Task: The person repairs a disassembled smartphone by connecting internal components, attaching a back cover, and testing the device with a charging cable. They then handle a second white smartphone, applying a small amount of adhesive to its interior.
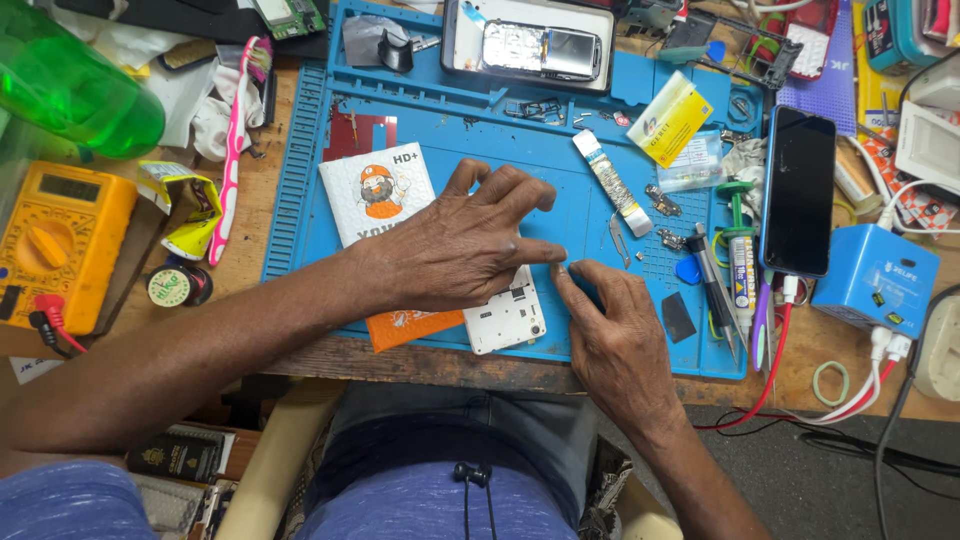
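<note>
My left hand (462, 240) lies flat with fingers spread over a white phone body (505, 318) and a white and orange packet (385, 215) on the blue work mat (300, 180). Its fingertips reach toward the middle of the mat. My right hand (612, 335) rests on the mat just right of the phone body, its forefinger and thumb tips pressed to the mat near my left fingertips. Whatever small part lies under the fingertips is hidden. Neither hand grips anything that I can see.
A yellow multimeter (58, 245) and a green bottle (75, 85) stand at the left. A black smartphone (798, 190), a blue charger box (875, 282), glue tubes, a scalpel (618, 240) and a metal strip (612, 183) lie to the right. A disassembled phone (540, 50) sits in a tray at the back.
</note>
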